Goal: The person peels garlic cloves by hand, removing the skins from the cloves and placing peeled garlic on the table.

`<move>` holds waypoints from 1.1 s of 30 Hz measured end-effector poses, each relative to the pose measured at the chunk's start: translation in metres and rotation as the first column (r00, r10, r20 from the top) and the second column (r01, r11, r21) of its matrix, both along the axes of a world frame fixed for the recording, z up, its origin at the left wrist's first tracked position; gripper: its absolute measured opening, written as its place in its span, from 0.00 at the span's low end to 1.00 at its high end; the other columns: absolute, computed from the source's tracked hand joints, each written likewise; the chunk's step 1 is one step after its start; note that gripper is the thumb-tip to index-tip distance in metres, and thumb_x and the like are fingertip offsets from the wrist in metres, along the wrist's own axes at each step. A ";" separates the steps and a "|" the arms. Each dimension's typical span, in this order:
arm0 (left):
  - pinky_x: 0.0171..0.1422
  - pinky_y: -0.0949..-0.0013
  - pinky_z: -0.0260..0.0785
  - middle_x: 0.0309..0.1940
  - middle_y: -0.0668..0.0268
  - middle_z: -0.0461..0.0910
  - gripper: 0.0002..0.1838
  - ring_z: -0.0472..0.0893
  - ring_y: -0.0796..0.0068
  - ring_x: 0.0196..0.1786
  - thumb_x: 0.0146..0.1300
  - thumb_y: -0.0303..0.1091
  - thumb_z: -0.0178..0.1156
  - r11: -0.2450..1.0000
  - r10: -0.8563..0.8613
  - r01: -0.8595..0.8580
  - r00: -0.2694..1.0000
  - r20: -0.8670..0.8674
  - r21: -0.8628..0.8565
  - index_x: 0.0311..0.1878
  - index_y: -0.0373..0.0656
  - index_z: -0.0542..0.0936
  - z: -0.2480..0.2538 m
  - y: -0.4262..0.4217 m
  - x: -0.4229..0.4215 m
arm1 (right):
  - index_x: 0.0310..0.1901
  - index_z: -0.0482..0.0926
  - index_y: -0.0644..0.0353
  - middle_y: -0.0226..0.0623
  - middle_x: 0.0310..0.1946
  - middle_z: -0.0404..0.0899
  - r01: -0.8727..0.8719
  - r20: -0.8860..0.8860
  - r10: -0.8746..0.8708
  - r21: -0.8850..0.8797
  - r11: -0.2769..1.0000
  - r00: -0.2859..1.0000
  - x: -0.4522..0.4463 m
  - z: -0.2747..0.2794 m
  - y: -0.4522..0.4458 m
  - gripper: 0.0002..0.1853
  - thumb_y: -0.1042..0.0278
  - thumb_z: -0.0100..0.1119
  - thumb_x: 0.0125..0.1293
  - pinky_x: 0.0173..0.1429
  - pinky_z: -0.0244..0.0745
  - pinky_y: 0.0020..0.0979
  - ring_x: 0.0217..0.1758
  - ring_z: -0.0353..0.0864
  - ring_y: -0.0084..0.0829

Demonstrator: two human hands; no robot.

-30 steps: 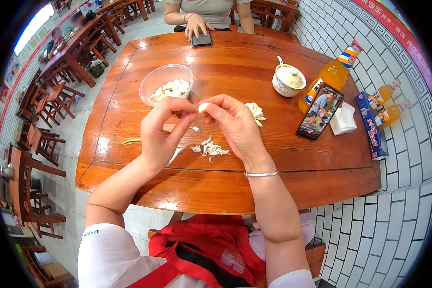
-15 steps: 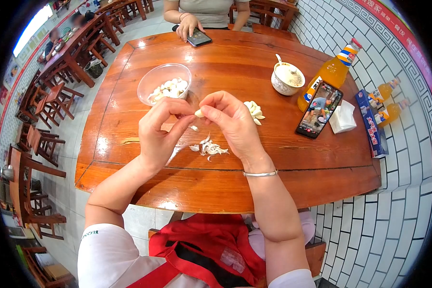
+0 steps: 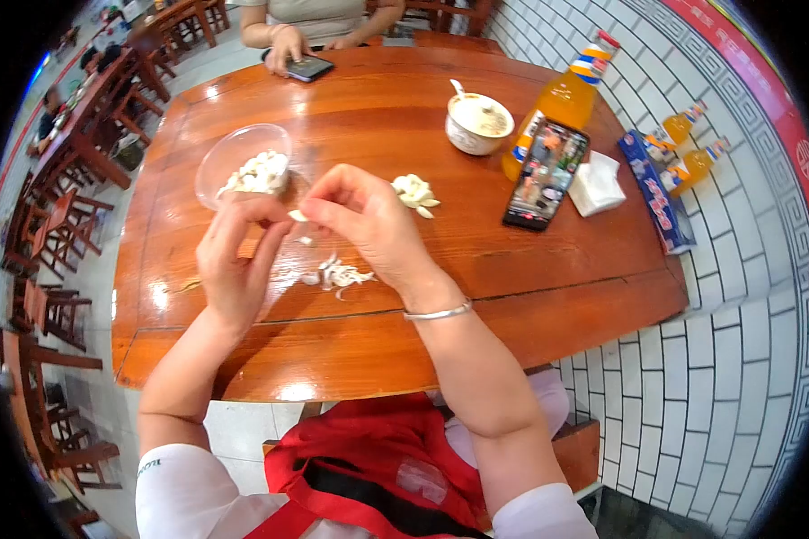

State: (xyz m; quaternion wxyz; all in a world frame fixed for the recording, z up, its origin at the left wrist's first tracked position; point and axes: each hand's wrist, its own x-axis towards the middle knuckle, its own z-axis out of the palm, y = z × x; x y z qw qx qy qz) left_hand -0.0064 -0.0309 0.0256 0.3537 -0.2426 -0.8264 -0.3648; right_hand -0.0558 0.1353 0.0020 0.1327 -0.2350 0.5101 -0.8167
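Over the table, my left hand (image 3: pixel 234 260) and my right hand (image 3: pixel 368 225) meet fingertip to fingertip. A small pale garlic clove (image 3: pixel 297 216) is pinched between them, partly covered by the fingers. Beyond my left hand sits a clear plastic bowl (image 3: pixel 208 162) with unpeeled garlic cloves (image 3: pixel 262 172) in it. White garlic skins (image 3: pixel 340 274) lie scattered on the wood just below my hands. Peeled cloves (image 3: pixel 413 193) form a small pile to the right of my right hand.
On the wooden table (image 3: pixel 512 260) stand a lidded bowl (image 3: pixel 478 124) with a spoon, an orange drink bottle (image 3: pixel 557 99), a propped phone (image 3: pixel 546 175), tissues (image 3: pixel 597 184) and a blue box (image 3: pixel 656 193). Opposite, a person's hand (image 3: pixel 288 45) touches another phone (image 3: pixel 307 68).
The view has swung to the right, so the table and its things appear further left. My hands keep their pinch on the clove, with only slight finger movement.
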 end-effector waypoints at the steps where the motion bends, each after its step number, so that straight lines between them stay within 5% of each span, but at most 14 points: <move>1: 0.39 0.72 0.71 0.33 0.59 0.80 0.09 0.79 0.70 0.33 0.52 0.14 0.65 1.000 0.011 -0.011 1.000 0.007 -0.001 0.36 0.34 0.77 -0.001 0.001 0.000 | 0.37 0.77 0.62 0.29 0.33 0.79 -0.004 0.000 0.004 0.001 1.000 1.000 0.001 0.002 0.000 0.04 0.73 0.62 0.65 0.41 0.72 0.20 0.34 0.75 0.16; 10: 0.37 0.71 0.69 0.32 0.60 0.75 0.08 0.76 0.69 0.32 0.55 0.13 0.60 0.999 -0.023 0.024 1.000 0.016 -0.028 0.36 0.35 0.74 -0.008 -0.002 -0.001 | 0.37 0.76 0.61 0.27 0.31 0.78 0.020 -0.024 -0.019 0.021 1.000 1.000 0.002 0.002 -0.003 0.05 0.71 0.62 0.66 0.39 0.72 0.19 0.33 0.74 0.16; 28: 0.37 0.69 0.74 0.34 0.60 0.80 0.11 0.81 0.67 0.36 0.51 0.18 0.69 0.999 -0.014 0.012 0.998 -0.065 -0.032 0.37 0.37 0.78 -0.002 0.001 -0.002 | 0.38 0.77 0.62 0.27 0.29 0.78 -0.047 0.054 0.052 -0.088 0.995 0.997 0.000 -0.001 -0.001 0.06 0.70 0.63 0.66 0.36 0.69 0.17 0.30 0.73 0.16; 33: 0.38 0.70 0.75 0.34 0.59 0.82 0.12 0.83 0.65 0.37 0.49 0.19 0.71 1.000 -0.023 0.022 0.995 -0.101 -0.012 0.35 0.37 0.78 -0.001 0.000 -0.001 | 0.42 0.78 0.64 0.30 0.36 0.80 -0.113 0.052 0.122 -0.142 0.983 0.991 0.003 0.003 0.000 0.07 0.74 0.63 0.64 0.46 0.74 0.20 0.39 0.77 0.19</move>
